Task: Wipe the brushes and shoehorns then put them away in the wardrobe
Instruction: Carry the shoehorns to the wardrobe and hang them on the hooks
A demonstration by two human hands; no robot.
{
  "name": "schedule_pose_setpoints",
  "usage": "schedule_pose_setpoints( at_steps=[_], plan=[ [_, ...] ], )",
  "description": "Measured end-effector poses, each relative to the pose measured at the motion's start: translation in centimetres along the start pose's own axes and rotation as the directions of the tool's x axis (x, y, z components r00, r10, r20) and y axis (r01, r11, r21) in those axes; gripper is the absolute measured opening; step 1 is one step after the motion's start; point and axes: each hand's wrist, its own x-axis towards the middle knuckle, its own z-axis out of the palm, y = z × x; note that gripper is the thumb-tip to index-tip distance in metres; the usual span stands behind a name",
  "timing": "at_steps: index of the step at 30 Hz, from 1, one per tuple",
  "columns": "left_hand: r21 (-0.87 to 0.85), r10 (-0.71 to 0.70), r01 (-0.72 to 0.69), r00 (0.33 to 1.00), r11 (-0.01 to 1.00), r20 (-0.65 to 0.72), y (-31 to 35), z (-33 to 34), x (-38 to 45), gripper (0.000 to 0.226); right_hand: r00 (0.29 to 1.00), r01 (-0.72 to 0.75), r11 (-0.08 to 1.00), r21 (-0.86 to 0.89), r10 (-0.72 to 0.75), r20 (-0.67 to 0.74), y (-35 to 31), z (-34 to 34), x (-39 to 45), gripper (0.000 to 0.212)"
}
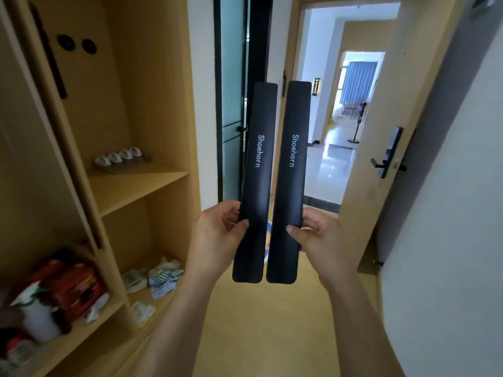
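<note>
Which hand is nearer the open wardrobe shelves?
Left. The left hand, holding one shoehorn, is beside the wardrobe; the right hand, holding the other shoehorn, is farther away.

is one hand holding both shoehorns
No, the left hand grips the left shoehorn and the right hand grips the right shoehorn, held side by side.

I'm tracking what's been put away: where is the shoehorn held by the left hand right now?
In the head view, the left shoehorn stands upright at centre frame, in the grip of the left hand, beside the right shoehorn and right of the open wardrobe.
</note>
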Motion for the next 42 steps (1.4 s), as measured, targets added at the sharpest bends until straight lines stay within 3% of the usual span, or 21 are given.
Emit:
schedule_pose_setpoints(
  at_steps=[14, 23, 33, 42],
  plan=[
    [0.051, 0.022, -0.017, 0.995, 0.999, -0.096, -11.6, -2.0, 26.4, 0.019, 0.989, 0.101, 0.992, 0.079, -0.109, 0.097, 4.2, 12.8, 27.8, 0.026],
    [0.214, 0.020, 0.034, 0.969, 0.976, -0.246, -19.2, -6.7, 35.3, 0.020, 0.949, 0.139, 0.974, 0.181, -0.183, 0.256, 6.6, 24.8, 39.3, 0.020],
    [0.331, -0.025, 0.238, 0.843, 0.913, -0.537, -26.6, -11.9, 46.1, 0.019, 0.790, 0.120, 0.943, 0.310, -0.280, 0.546, 7.9, 38.9, 54.0, 0.024],
    [0.348, -0.023, 0.328, 0.756, 0.878, -0.654, -29.5, -14.3, 53.3, 0.031, 0.640, 0.125, 0.902, 0.412, -0.391, 0.661, 6.4, 46.6, 63.5, 0.025]
  ],
)
